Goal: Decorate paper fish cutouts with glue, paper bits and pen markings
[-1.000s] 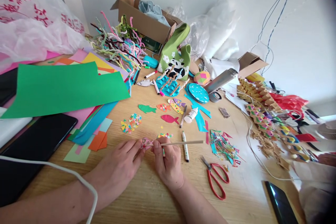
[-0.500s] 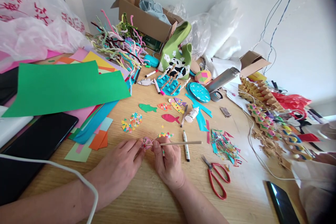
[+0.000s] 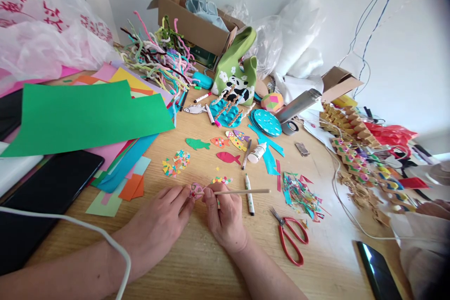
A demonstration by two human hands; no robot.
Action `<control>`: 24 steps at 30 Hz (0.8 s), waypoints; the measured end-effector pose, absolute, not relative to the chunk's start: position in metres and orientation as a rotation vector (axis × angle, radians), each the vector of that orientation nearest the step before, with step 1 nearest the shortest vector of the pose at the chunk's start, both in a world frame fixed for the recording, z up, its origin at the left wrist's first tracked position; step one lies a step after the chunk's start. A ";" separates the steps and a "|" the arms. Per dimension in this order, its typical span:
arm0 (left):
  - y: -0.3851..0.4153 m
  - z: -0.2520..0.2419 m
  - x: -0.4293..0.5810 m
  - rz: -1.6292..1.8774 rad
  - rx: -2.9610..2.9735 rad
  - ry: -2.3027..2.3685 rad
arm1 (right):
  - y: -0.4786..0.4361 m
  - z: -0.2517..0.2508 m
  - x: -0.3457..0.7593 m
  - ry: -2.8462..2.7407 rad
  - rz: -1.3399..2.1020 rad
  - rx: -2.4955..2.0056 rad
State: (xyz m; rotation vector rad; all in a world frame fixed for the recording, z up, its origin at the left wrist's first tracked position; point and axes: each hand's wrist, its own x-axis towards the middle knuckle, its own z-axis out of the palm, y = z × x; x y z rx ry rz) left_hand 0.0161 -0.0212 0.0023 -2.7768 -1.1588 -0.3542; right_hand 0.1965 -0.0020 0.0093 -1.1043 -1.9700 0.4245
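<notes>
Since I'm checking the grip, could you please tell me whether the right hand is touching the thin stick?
Touching: the head view shows the right hand closed on the thin stick, which juts out from its grip.

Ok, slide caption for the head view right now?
Left hand holding a small pink patterned cut-out, right hand holding a thin pale stick, with red-handled metal scissors lying to the right.

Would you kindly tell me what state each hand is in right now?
Left hand: closed, fingertips holding the small pink decorated fish.
Right hand: closed, holding the thin pale stick, its near end at the fish.
</notes>
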 end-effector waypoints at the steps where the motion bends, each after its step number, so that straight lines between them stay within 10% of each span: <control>1: -0.021 0.003 0.016 -0.344 -2.783 -1.162 | -0.002 0.009 0.196 -1.970 0.429 -1.102; 24: -0.023 0.005 0.016 -0.348 -2.774 -1.188 | -0.002 0.009 0.196 -2.001 0.389 -1.062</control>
